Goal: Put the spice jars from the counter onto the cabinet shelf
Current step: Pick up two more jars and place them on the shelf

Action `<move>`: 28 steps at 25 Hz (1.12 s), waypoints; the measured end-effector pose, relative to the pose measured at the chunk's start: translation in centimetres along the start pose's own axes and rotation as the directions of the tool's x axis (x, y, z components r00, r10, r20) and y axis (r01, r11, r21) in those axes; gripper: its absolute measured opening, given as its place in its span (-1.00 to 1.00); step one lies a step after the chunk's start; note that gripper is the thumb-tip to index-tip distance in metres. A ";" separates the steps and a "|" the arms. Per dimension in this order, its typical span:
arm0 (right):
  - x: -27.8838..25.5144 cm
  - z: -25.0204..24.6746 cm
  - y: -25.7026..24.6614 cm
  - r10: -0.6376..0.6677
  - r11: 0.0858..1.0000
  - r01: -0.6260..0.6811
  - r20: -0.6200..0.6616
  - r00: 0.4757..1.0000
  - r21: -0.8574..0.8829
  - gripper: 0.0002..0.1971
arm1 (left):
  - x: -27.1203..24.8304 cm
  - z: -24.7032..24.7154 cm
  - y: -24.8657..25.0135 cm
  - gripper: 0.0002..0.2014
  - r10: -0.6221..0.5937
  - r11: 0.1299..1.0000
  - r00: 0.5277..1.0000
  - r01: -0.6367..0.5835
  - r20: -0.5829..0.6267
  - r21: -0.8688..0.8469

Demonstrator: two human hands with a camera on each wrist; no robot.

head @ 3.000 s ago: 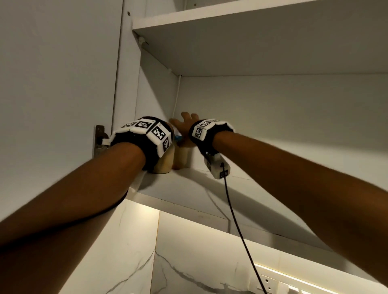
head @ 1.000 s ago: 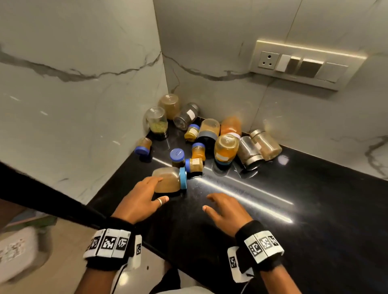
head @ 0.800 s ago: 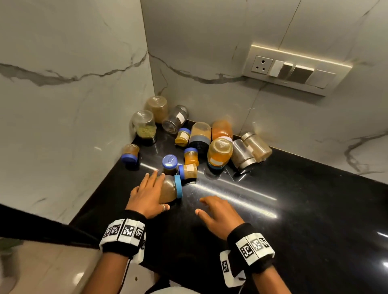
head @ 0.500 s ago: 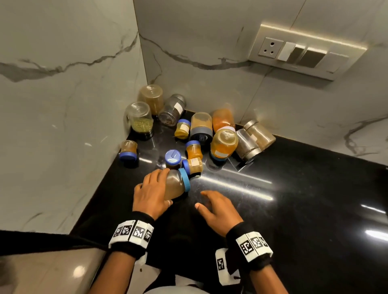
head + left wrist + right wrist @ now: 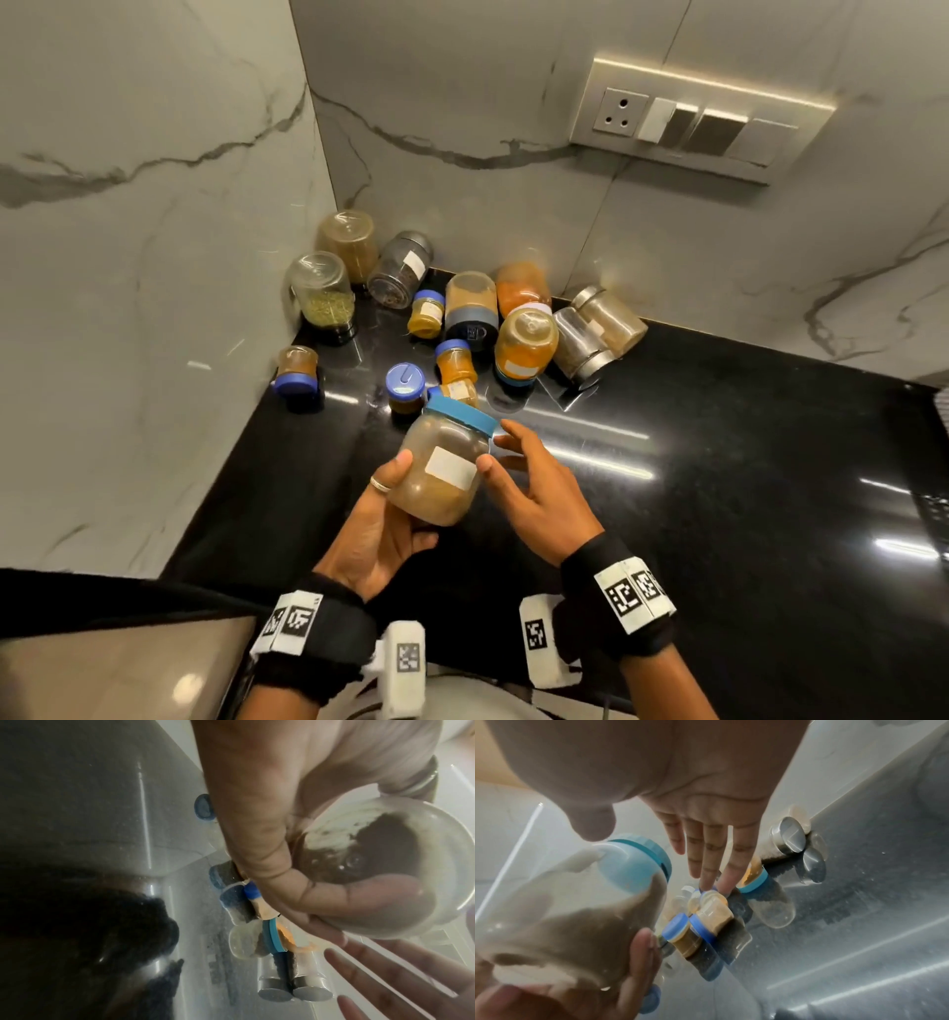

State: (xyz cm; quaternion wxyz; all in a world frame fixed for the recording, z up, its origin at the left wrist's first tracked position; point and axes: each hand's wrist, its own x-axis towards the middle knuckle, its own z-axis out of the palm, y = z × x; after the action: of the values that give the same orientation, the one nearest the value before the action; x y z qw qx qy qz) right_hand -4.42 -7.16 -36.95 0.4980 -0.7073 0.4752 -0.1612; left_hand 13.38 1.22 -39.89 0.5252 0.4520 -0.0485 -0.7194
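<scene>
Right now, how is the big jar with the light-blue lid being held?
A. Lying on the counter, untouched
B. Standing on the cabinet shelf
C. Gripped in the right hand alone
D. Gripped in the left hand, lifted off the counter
D: the left hand curls its fingers round the jar with the light-blue lid, which is raised above the black counter, while the right hand sits open beside it with fingers straight.

Both bare forearms wore black wristbands (image 5: 616,611) with white coded tags; behind the left hand's (image 5: 380,529) fingers, a ring (image 5: 379,484) gleamed.
</scene>
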 end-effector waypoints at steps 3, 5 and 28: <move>-0.6 -0.7 -0.4 -0.028 0.998 0.027 0.024 0.999 0.057 -0.25 | -0.3 1.3 -0.2 -0.34 0.017 1.000 1.000 -0.016 0.018 -0.023; -1.0 -1.0 -0.4 -0.029 0.995 0.025 0.033 0.999 0.099 -0.25 | -0.5 1.7 -0.4 -0.37 0.022 1.000 1.000 -0.023 0.020 0.005; -0.6 1.4 1.1 -0.121 0.953 0.202 0.326 0.938 -0.226 0.18 | -2.8 -0.2 1.3 -0.26 0.307 0.592 0.946 -0.275 0.103 0.758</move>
State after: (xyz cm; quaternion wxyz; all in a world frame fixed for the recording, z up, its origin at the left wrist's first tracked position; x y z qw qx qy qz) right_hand -4.31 -5.99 -38.42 0.4554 -0.8189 0.3483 -0.0267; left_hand 14.62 2.94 -37.64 0.3964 0.6301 -0.4100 -0.5270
